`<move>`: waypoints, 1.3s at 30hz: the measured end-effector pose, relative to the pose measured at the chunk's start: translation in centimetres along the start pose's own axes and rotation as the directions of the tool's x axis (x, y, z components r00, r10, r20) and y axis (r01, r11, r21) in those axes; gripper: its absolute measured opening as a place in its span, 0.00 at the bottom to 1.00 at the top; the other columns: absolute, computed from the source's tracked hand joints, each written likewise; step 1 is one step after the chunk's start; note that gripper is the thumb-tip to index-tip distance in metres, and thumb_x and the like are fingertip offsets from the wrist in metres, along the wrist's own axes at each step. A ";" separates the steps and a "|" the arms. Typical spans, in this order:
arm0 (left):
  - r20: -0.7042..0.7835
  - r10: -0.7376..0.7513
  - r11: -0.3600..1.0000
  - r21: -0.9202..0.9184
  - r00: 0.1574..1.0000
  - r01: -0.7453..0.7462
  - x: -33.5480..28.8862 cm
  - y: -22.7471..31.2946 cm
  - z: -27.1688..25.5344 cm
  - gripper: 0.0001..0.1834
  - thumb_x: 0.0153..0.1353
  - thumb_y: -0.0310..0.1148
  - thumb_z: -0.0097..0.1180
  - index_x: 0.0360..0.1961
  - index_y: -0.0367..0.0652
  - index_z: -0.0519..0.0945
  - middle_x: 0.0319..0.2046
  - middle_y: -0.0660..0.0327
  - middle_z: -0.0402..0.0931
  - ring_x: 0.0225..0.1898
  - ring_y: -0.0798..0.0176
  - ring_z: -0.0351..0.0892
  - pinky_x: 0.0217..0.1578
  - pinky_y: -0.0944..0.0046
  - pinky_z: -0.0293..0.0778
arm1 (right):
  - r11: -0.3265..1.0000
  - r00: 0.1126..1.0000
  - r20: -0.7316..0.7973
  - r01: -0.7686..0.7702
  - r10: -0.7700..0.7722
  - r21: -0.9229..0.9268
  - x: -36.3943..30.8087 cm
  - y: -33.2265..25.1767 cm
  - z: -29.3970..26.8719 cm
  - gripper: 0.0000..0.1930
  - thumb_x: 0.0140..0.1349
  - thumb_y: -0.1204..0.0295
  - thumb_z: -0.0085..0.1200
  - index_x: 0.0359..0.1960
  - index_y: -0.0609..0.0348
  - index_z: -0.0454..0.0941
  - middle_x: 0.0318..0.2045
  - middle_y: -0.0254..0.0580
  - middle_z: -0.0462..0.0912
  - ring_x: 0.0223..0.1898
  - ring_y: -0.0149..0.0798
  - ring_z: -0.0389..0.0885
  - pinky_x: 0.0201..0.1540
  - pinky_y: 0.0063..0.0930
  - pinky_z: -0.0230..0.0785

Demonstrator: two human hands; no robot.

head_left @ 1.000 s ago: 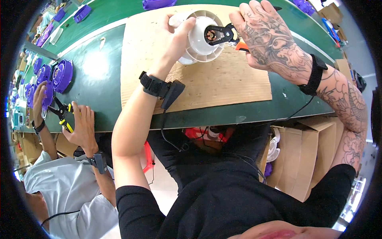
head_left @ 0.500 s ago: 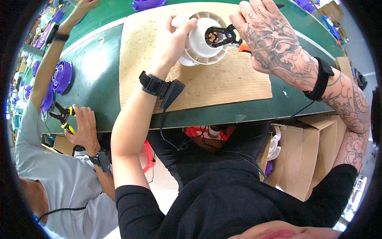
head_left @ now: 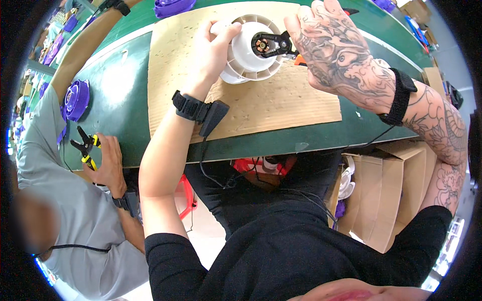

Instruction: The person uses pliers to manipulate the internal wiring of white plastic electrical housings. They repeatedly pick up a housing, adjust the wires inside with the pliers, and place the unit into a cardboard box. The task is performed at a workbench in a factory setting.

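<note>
My left hand (head_left: 213, 55) is closed on the left side of a round white plastic housing (head_left: 243, 55) with a spoked outer ring, its thumb along the upper edge. The housing is held over a cardboard sheet (head_left: 281, 108). My right hand (head_left: 334, 50) is wrapped round a pair of pliers (head_left: 284, 43) with black jaws and a bit of orange handle showing; the rest of the handles is hidden in my fingers. Those jaws reach into the housing's middle, around a small copper-coloured core (head_left: 262, 45). Whether they touch the core I cannot tell.
On the left a co-worker's hand (head_left: 108, 160) holds black-and-yellow pliers (head_left: 88, 145). Purple round parts (head_left: 77, 100) lie on the green table (head_left: 118, 110), another purple part (head_left: 173, 7) at the far edge. Cardboard boxes (head_left: 376, 195) stand below the table at right.
Both my hands, the white housing and the pliers have shifted slightly left. The co-worker's yellow-handled pliers have moved right a little, and their far arm has swung right.
</note>
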State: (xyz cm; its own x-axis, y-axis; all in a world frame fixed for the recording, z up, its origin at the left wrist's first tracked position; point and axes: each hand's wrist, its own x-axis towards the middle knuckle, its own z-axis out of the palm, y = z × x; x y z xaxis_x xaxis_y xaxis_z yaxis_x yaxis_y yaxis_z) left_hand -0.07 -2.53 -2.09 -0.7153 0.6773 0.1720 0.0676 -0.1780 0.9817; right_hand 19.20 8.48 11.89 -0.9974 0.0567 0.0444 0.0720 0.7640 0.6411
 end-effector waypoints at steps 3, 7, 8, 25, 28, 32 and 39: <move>-0.029 -0.001 1.000 0.008 1.000 0.001 -0.6 0.7 0.5 0.21 0.65 0.41 0.65 0.50 0.35 0.79 0.40 0.61 0.81 0.41 0.69 0.79 0.43 0.69 0.74 | 1.000 1.000 0.031 0.005 -0.005 0.020 -0.1 0.2 -0.3 0.33 0.40 0.57 0.69 0.45 0.65 0.73 0.36 0.50 0.76 0.40 0.45 0.76 0.47 0.42 0.61; -0.046 0.068 0.996 0.062 0.997 -0.065 -0.3 0.2 0.3 0.27 0.62 0.47 0.66 0.52 0.35 0.78 0.39 0.55 0.84 0.41 0.65 0.83 0.42 0.65 0.77 | 1.000 0.999 -0.045 0.005 -0.005 0.005 -0.3 0.3 0.0 0.33 0.38 0.59 0.70 0.45 0.64 0.72 0.35 0.48 0.76 0.40 0.46 0.75 0.46 0.41 0.61; -0.062 0.082 0.994 0.073 0.995 -0.077 -0.3 0.3 0.4 0.27 0.62 0.47 0.67 0.52 0.35 0.78 0.39 0.55 0.84 0.41 0.64 0.83 0.43 0.65 0.77 | 0.999 0.999 -0.048 0.008 -0.006 0.031 -0.3 0.4 -0.1 0.33 0.38 0.60 0.70 0.45 0.64 0.72 0.35 0.48 0.76 0.40 0.46 0.75 0.46 0.41 0.61; -0.160 0.299 0.931 0.264 0.941 -0.251 -1.8 2.3 1.5 0.23 0.61 0.39 0.68 0.50 0.32 0.81 0.41 0.53 0.86 0.42 0.63 0.84 0.44 0.65 0.77 | 0.976 0.998 0.048 -0.051 0.042 0.210 -0.2 1.4 1.0 0.31 0.40 0.65 0.69 0.47 0.66 0.70 0.33 0.50 0.79 0.36 0.51 0.80 0.44 0.43 0.66; -0.170 0.331 0.915 0.298 0.928 -0.272 -1.9 2.2 1.4 0.23 0.61 0.38 0.69 0.50 0.31 0.81 0.41 0.54 0.86 0.42 0.64 0.84 0.45 0.66 0.77 | 0.960 1.000 0.015 -0.027 0.023 0.278 -0.3 1.4 1.6 0.33 0.40 0.65 0.69 0.48 0.68 0.70 0.32 0.51 0.80 0.34 0.52 0.81 0.43 0.43 0.67; -0.169 0.374 0.892 0.334 0.912 -0.305 -2.4 2.9 2.1 0.22 0.61 0.37 0.69 0.50 0.31 0.81 0.40 0.54 0.87 0.42 0.64 0.85 0.44 0.66 0.77 | 0.922 1.000 0.016 -0.020 0.016 0.386 -1.0 1.9 1.5 0.33 0.40 0.65 0.69 0.49 0.69 0.71 0.30 0.51 0.79 0.32 0.52 0.81 0.43 0.45 0.68; -0.112 0.466 0.796 0.487 0.877 -0.361 -3.0 3.3 2.5 0.24 0.59 0.40 0.72 0.49 0.32 0.82 0.39 0.54 0.87 0.39 0.64 0.86 0.42 0.64 0.80 | 0.962 0.989 -0.146 0.036 0.004 0.271 -1.9 1.5 4.3 0.33 0.42 0.63 0.67 0.50 0.69 0.72 0.29 0.52 0.79 0.32 0.53 0.81 0.42 0.47 0.68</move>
State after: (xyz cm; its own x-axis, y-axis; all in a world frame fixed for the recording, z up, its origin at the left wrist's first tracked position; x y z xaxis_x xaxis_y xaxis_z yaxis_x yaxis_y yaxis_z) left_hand 4.07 -3.37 0.82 -0.6740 0.4313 0.5997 0.6503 -0.0386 0.7587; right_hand 21.19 12.30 9.45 -0.9868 -0.0346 0.1581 0.0338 0.9113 0.4104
